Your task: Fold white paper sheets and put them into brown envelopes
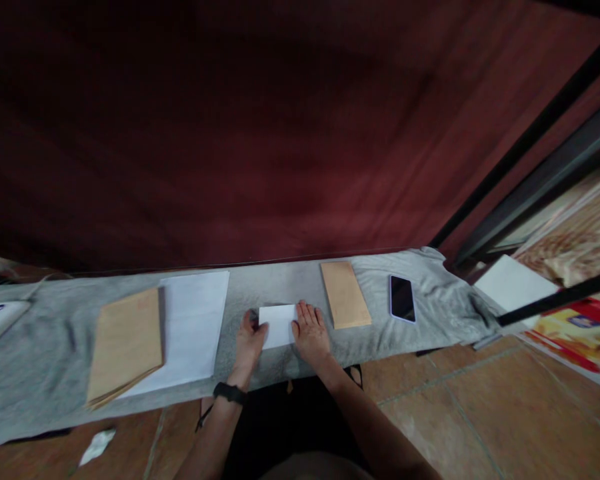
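Observation:
A small white rectangle of paper [279, 325] lies on the grey cloth in front of me. At its left edge is my left hand [249, 343], a dark band on the wrist, with the thumb on the paper and the fingers curled in by the edge. My right hand [311, 333] rests flat on the paper's right edge, its fingers stretched out. To the right lies a single brown envelope [346, 293]. On the left, a stack of brown envelopes [127, 340] partly covers large white sheets of paper [197, 327].
Grey cloth [275, 283] covers the long narrow surface, backed by a dark red panel [280, 167]. A phone [403, 298] lies at the right, and a white device [3, 320] at the far left. Crumpled tissue [97, 445] is on the tiled floor [450, 413]. A red-and-yellow box [580, 337] stands far right.

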A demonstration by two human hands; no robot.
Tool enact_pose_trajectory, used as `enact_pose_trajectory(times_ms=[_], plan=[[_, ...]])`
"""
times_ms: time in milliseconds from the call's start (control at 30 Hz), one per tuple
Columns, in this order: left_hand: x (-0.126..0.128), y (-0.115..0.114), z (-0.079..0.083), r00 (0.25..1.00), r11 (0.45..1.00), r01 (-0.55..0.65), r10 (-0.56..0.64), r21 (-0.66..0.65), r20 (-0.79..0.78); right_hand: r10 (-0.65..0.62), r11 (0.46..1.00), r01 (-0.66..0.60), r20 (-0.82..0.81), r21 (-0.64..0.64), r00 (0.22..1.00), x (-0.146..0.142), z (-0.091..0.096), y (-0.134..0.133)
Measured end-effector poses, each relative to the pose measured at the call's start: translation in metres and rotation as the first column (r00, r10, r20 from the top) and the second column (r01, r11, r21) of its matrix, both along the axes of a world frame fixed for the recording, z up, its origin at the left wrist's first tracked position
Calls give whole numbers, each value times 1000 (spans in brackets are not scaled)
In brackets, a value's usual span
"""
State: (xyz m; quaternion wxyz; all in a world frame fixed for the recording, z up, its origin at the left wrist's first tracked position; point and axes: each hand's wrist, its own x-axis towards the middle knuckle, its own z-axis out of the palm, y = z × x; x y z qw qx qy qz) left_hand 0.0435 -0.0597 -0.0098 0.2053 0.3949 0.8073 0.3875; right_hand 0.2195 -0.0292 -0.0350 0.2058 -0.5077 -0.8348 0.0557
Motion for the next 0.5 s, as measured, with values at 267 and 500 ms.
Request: enact_pose_trajectory(times_ms=[267,500], plan=[[13,-10,20,919,988,-45,-15,145,393,8,997,-22,-179,-80,984,3,8,-2],[35,-33,68,972,934,96,-13,345,-234,-65,911,-227,-663,-344,745,-10,53,-23]])
